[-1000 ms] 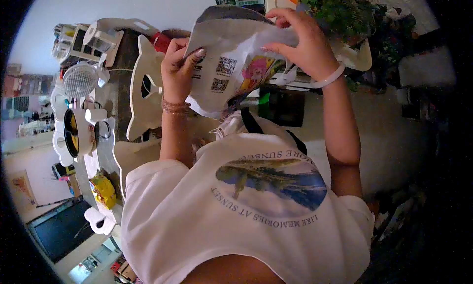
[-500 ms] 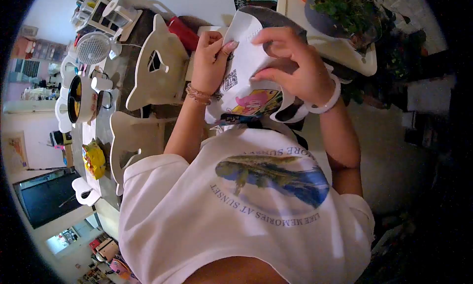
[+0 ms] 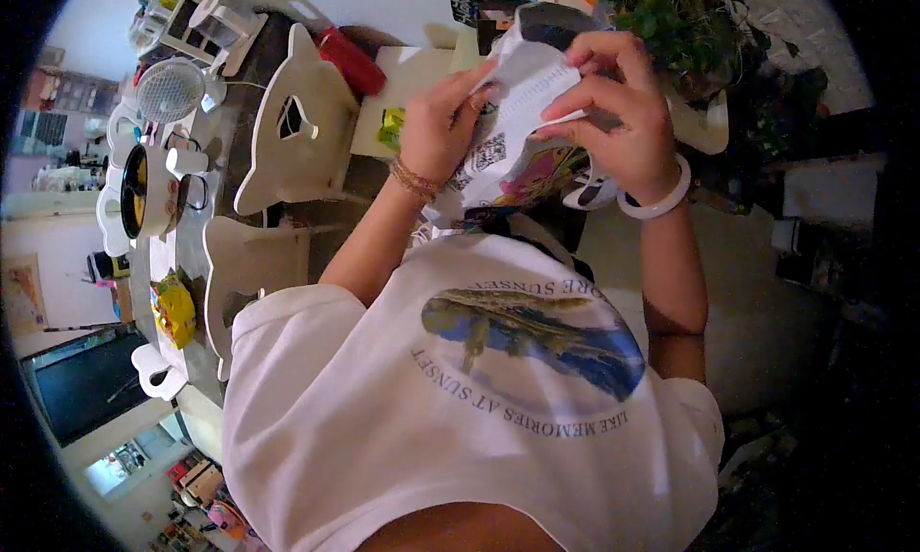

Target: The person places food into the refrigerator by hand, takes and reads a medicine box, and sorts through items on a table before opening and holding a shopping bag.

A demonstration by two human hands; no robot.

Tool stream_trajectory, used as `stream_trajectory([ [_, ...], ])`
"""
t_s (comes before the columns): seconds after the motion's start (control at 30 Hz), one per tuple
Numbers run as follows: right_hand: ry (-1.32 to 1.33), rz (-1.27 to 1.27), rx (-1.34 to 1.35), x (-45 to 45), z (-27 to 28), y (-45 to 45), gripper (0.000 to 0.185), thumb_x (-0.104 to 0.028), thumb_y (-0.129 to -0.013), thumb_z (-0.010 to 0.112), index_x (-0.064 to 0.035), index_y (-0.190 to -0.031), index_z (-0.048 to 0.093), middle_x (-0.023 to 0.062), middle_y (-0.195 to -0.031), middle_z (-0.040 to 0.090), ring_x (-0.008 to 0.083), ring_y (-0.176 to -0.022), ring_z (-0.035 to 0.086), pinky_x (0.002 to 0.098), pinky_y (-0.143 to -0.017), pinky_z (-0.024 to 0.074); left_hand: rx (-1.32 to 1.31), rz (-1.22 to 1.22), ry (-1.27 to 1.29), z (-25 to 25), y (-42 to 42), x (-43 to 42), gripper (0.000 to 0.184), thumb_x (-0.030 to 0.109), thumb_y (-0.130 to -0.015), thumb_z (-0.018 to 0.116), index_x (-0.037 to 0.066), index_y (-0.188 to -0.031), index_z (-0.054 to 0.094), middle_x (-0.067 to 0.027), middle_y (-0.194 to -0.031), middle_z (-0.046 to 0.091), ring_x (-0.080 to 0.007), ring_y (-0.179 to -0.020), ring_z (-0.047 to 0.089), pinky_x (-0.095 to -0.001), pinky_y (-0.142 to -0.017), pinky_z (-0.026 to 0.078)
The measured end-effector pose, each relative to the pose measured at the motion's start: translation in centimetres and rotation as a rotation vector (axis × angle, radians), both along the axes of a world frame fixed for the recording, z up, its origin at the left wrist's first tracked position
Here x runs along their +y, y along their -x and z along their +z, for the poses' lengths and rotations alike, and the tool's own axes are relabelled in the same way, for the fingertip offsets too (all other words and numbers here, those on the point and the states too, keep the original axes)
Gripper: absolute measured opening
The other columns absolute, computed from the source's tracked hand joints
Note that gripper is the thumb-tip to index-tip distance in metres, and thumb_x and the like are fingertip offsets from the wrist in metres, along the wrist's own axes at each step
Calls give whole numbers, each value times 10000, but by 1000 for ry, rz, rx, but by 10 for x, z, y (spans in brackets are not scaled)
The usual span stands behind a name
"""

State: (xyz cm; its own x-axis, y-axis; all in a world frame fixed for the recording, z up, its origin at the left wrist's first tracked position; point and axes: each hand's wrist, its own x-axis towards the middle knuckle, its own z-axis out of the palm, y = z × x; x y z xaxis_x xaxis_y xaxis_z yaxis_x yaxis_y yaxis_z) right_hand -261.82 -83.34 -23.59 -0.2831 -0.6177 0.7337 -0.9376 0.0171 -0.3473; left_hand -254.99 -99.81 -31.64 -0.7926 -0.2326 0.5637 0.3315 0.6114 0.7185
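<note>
Between the two hands, in front of the white shirt (image 3: 508, 408), is a white bag (image 3: 513, 135) — soft, creased and floppy, grey at its far end, printed with black square codes and a pink cartoon. The left hand (image 3: 446, 121) grips one edge; the right hand (image 3: 623, 121) pinches a thin white fold between thumb and fingers — a smooth, round bangle (image 3: 661, 208) on that wrist.

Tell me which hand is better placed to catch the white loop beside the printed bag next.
Probably your right hand, though it would have to release the printed bag: the white loop shows just below it in the picture. Your left hand grips the bag's opposite side.
</note>
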Motion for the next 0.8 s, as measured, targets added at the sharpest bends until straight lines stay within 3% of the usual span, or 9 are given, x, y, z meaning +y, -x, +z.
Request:
stream_trajectory([
  [0.17,-90,11,-426,3,-20,11,251,-132,-581,710,-29,-691,509,55,-670,515,165,-589,511,255,-540,422,-66,-165,-9,7,-1,0,292,40,-742,519,97,-1027,550,-157,-807,580,-275,-691,566,-297,-619,443],
  [0.27,-109,-34,-368,4,-16,8,231,-112,-589,704,-28,-681,509,54,-637,522,153,-548,515,248,-512,424,-81,-224,-11,-3,2,-4,310,57,-728,545,79,-1037,539,-147,-841,583,-241,-744,566,-287,-672,434],
  [0.37,1,-100,-205,6,-24,14,210,-78,-598,701,-30,-679,513,34,-598,522,98,-530,510,229,-492,420,-2,-153,-207,1,-4,-14,410,88,-677,609,54,-1070,499,-121,-971,556,-221,-852,538,-283,-759,403],
  [0.47,171,-123,-420,9,-28,14,200,-53,-601,702,-34,-674,516,8,-581,511,44,-527,467,201,-478,393,136,-68,-144,-16,-22,-33,536,127,-615,671,48,-1099,455,-92,-1097,493,-227,-950,490,-294,-823,368],
  [0.5,186,-149,-321,12,-31,17,208,-45,-591,711,-39,-668,518,-10,-559,493,23,-509,420,176,-459,352,-85,-105,-107,-20,-35,-35,625,221,-570,715,15,-1095,447,-114,-1136,466,-235,-1083,404,-345,-913,294],
  [0.6,173,-186,-339,16,-33,12,195,41,-605,671,-15,-693,506,0,-635,498,61,-552,395,180,-495,313,-26,-109,161,-32,-43,-19,670,248,-536,729,27,-1103,448,-121,-1148,457,-264,-1105,381,-357,-920,286],
  [0.7,268,-148,-231,14,-32,0,216,-39,-607,702,-48,-696,505,10,-599,491,58,-526,421,175,-469,335,-61,-88,-6,-53,-44,-18,691,223,-513,733,68,-1126,455,-108,-1193,415,-279,-1137,334,-370,-936,261],
  [0.8,321,-119,-285,19,-39,-15,231,-18,-616,690,-40,-728,489,28,-616,491,83,-538,420,193,-482,339,-51,-158,-332,-82,-44,-10,690,181,-510,741,86,-1135,463,-112,-1234,368,-269,-1160,301,-365,-952,234],
])
